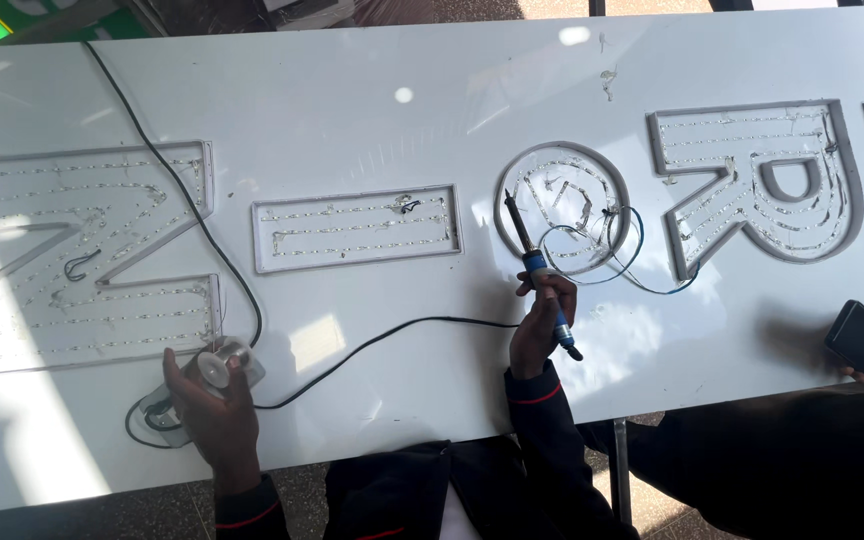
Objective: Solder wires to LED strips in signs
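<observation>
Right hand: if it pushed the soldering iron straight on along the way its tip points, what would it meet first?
Probably the round letter: the soldering iron in the right hand already points up-left over its lower rim, toward the light strips inside; height unclear.

A soldering iron (540, 280) with a blue handle and dark metal tip stands tilted over a white sign panel, its tip aimed up and to the left at the rim of the round letter (562, 208), whose channel holds rows of small lights and loose blue and black wires. A black cord (372, 340) trails left from its handle across the panel toward a small silvery spool of solder (220, 365) (lying near the panel's front edge).
</observation>
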